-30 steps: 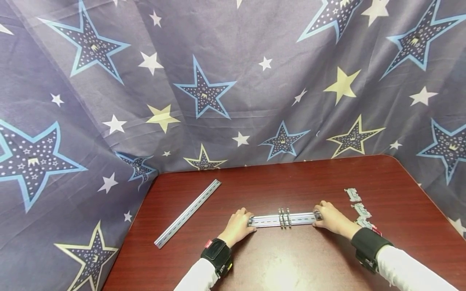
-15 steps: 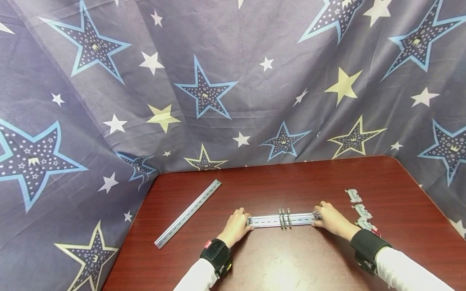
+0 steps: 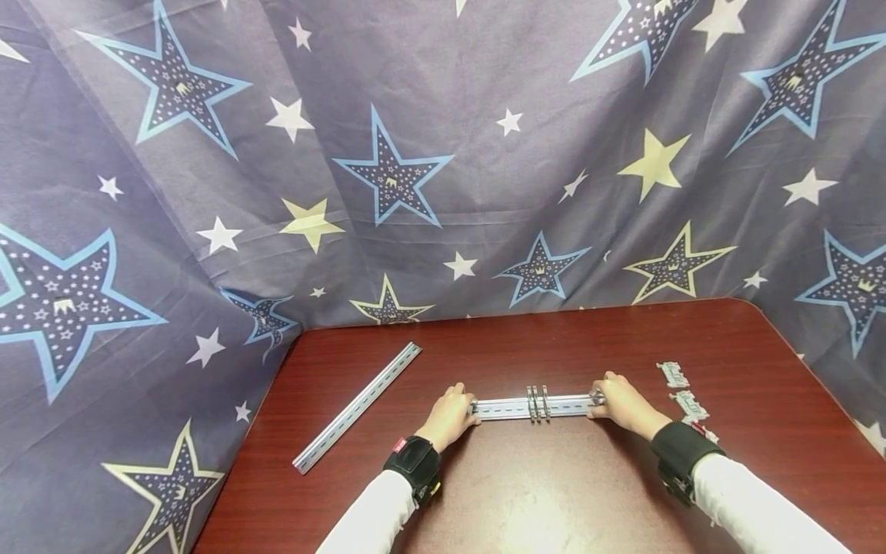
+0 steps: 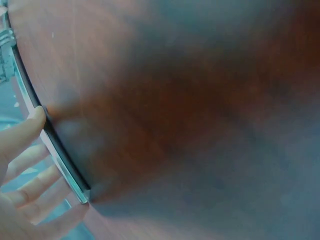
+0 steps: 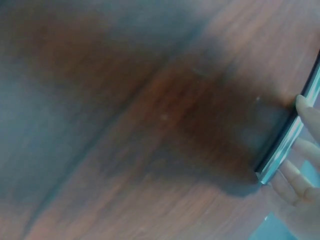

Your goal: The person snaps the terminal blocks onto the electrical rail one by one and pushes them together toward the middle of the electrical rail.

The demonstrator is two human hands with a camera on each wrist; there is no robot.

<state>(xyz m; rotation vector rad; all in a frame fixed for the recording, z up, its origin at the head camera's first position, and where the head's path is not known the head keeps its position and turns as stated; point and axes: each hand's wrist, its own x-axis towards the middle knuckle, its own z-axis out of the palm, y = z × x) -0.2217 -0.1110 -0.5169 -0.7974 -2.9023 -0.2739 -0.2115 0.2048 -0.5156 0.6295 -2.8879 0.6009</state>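
A slotted metal DIN rail [image 3: 501,409] lies crosswise in the head view, with several thin terminal blocks [image 3: 537,404] clipped side by side near its middle. My left hand [image 3: 448,415] grips its left end. At the other end, my right hand [image 3: 619,402] holds the rail in the same way. The left wrist view has the thumb [image 4: 36,116] on the rail's near edge and the fingers on its far side. In the right wrist view, the thumb [image 5: 303,104] presses the near edge close to the rail's end [image 5: 267,172].
A second, longer DIN rail [image 3: 356,408] without blocks lies slanted at the left of the red-brown table [image 3: 540,492]. Several loose terminal blocks [image 3: 673,375] lie in a row on the right, the nearest partly hidden by the right wrist strap. A star-patterned cloth [image 3: 415,254] hangs behind the table.
Both hands have shifted the rail with its terminal blocks slightly away from the body and a little to the left. The second rail and the loose blocks have stayed put.
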